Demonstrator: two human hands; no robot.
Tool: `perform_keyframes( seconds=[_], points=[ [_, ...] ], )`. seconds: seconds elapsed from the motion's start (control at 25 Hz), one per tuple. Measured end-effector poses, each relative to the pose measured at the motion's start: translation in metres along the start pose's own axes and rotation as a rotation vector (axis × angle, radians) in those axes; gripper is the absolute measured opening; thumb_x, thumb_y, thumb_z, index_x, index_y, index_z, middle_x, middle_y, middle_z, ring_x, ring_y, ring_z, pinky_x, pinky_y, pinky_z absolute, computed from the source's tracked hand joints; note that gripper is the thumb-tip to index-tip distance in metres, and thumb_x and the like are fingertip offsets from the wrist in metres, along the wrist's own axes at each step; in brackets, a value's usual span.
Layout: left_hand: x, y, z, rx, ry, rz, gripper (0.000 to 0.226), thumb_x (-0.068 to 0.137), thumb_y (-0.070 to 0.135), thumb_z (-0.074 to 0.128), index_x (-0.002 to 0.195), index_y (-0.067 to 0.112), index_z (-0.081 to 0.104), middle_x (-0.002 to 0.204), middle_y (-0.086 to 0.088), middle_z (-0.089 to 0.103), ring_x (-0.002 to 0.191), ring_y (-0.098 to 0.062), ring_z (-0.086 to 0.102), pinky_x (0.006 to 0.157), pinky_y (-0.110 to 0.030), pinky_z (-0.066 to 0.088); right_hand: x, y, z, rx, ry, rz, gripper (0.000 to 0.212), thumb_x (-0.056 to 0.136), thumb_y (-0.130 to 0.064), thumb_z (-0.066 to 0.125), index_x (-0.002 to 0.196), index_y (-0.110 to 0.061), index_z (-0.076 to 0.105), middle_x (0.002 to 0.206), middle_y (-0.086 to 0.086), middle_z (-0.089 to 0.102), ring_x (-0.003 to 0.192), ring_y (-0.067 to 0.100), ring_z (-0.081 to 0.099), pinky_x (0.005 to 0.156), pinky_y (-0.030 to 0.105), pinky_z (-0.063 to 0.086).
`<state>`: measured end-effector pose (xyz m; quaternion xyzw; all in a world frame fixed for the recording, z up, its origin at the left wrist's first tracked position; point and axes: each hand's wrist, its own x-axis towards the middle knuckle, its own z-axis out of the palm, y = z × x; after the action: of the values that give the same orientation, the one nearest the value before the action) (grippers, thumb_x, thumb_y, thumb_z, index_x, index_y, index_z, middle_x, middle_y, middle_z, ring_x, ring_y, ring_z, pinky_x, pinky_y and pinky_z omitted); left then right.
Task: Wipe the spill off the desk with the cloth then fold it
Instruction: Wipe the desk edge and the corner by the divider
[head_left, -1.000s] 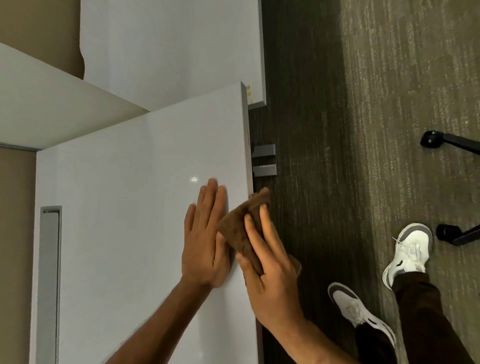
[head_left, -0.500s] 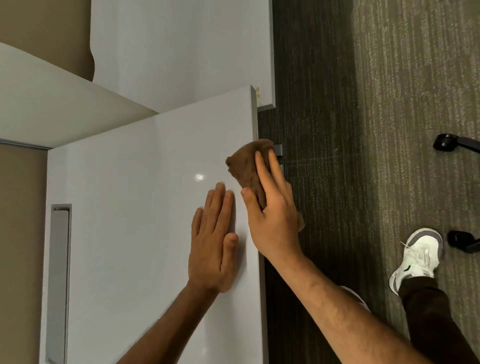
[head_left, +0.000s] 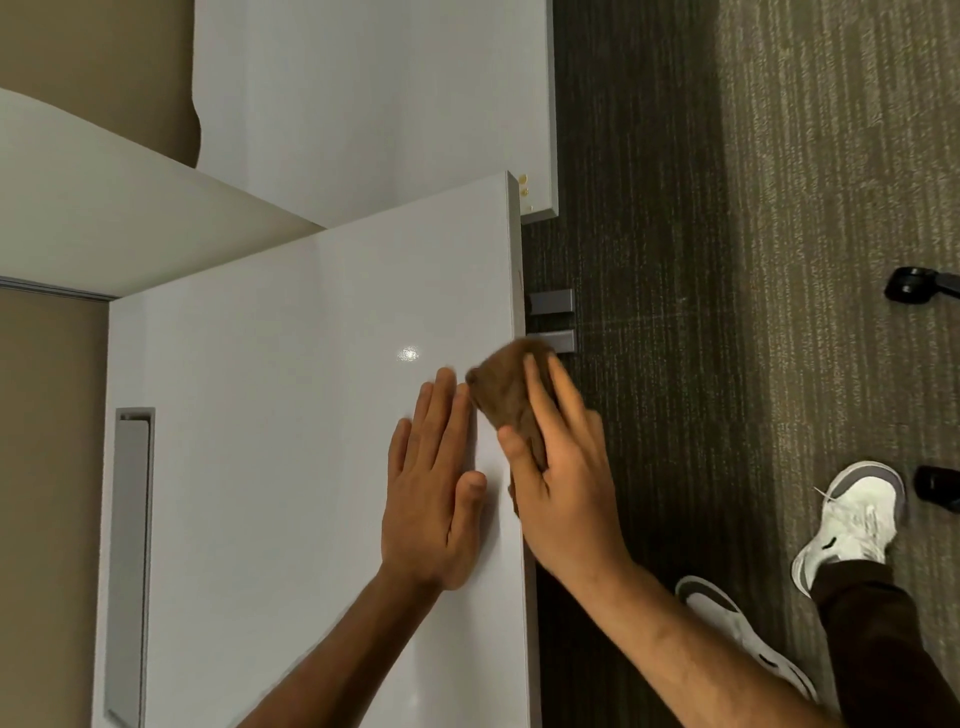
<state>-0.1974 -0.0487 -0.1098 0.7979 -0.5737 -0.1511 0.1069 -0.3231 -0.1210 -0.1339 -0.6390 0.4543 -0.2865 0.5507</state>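
cloth (head_left: 506, 402) blurred, seemingly pressed at desk (head_left: 270, 467) edge under right hand (head_left: 563, 488)

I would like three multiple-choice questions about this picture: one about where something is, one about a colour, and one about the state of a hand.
1. Where on the desk is the cloth?
A. at its right edge
B. beside the grey slot at its left
C. on the carpet

2. What colour is the cloth?
A. white
B. brown
C. blue

3. How is the left hand?
A. gripping the cloth
B. raised in the air
C. lying flat and open on the desk

Answers:
1. A: the cloth sits at the desk's right edge, under the right hand.
2. B: it looks brown against the pale desk.
3. C: the palm rests flat on the desk, fingers stretched, beside the cloth.
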Motion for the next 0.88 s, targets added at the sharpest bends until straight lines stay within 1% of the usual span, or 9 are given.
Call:
perform_keyframes(
  seconds=[0.16,0.28,0.36,0.48,0.6,0.64,0.72,0.8,0.88],
  points=[
    [-0.001,0.0,0.0,0.014,0.007,0.001,0.069,0.107,0.055,0.01,0.166,0.02,0.013,0.175,0.0,0.006,0.162,-0.024,0.007,0.129,-0.051,0.008,0.069,-0.002,-0.008,0.005,0.022,-0.01,0.06,0.1,-0.049,0.036,0.156,-0.033,0.019,0.165,-0.004,0.022,0.128,0.016,0.04,0.097,0.022,0.034],
    [0.0,-0.001,-0.001,0.012,-0.002,-0.011,0.069,0.106,0.057,0.01,0.166,0.023,0.011,0.175,0.001,0.006,0.162,-0.023,0.007,0.129,-0.049,0.007,0.09,-0.005,-0.017,0.04,-0.014,-0.008,0.058,0.101,-0.043,0.043,0.155,-0.03,0.027,0.162,-0.006,0.027,0.131,0.01,0.036,0.102,0.023,0.03],
    [0.0,-0.001,0.0,0.015,-0.003,-0.007,0.068,0.106,0.057,0.01,0.166,0.023,0.011,0.175,0.001,0.006,0.162,-0.023,0.007,0.129,-0.047,0.008,0.081,-0.003,-0.023,0.053,-0.052,-0.007,0.06,0.098,-0.049,0.039,0.155,-0.032,0.028,0.159,-0.009,0.029,0.132,0.004,0.033,0.105,0.022,0.028],
    [0.0,-0.002,0.0,0.035,-0.007,-0.007,0.068,0.107,0.058,0.01,0.166,0.025,0.009,0.175,0.001,0.006,0.162,-0.024,0.007,0.128,-0.047,0.009,0.035,0.003,-0.029,0.058,-0.152,-0.002,0.064,0.094,-0.065,0.027,0.154,-0.042,0.022,0.16,-0.016,0.026,0.132,-0.003,0.031,0.104,0.02,0.029],
    [0.001,0.002,-0.001,0.065,-0.043,-0.025,0.069,0.106,0.057,0.008,0.166,0.022,0.009,0.175,-0.002,0.004,0.162,-0.026,0.005,0.128,-0.049,0.008,-0.023,0.006,-0.028,0.014,-0.232,0.02,0.058,0.095,-0.069,0.019,0.151,-0.056,0.01,0.164,-0.019,0.016,0.134,-0.006,0.029,0.106,0.025,0.036],
    [0.002,0.004,-0.002,0.075,-0.053,-0.038,0.07,0.106,0.057,0.008,0.166,0.021,0.009,0.175,-0.002,0.002,0.162,-0.026,0.004,0.128,-0.049,0.007,-0.036,0.004,-0.028,-0.002,-0.234,0.028,0.056,0.096,-0.068,0.02,0.15,-0.057,0.008,0.165,-0.018,0.013,0.134,-0.004,0.031,0.105,0.029,0.041],
    [0.001,0.008,-0.004,0.09,-0.072,-0.055,0.07,0.106,0.058,0.006,0.166,0.021,0.008,0.175,-0.002,0.001,0.162,-0.025,0.003,0.128,-0.049,0.007,-0.046,0.0,-0.024,0.01,-0.2,0.057,0.055,0.1,-0.06,0.025,0.152,-0.047,0.014,0.166,-0.014,0.013,0.14,0.008,0.034,0.106,0.04,0.048],
    [0.002,0.009,-0.004,0.099,-0.082,-0.071,0.072,0.105,0.06,0.006,0.166,0.021,0.01,0.175,-0.002,0.002,0.162,-0.026,0.004,0.128,-0.049,0.006,-0.032,-0.009,-0.018,0.025,-0.158,0.087,0.055,0.099,-0.054,0.03,0.151,-0.037,0.023,0.166,-0.006,0.014,0.15,0.022,0.026,0.113,0.053,0.04],
    [0.002,0.007,-0.004,0.105,-0.098,-0.095,0.074,0.104,0.061,0.006,0.166,0.02,0.013,0.175,-0.002,0.004,0.162,-0.026,0.005,0.129,-0.049,0.007,-0.004,-0.018,-0.012,0.081,-0.144,0.086,0.056,0.099,-0.047,0.033,0.152,-0.032,0.025,0.166,-0.002,0.01,0.154,0.024,0.013,0.12,0.056,0.026]
  ],
)
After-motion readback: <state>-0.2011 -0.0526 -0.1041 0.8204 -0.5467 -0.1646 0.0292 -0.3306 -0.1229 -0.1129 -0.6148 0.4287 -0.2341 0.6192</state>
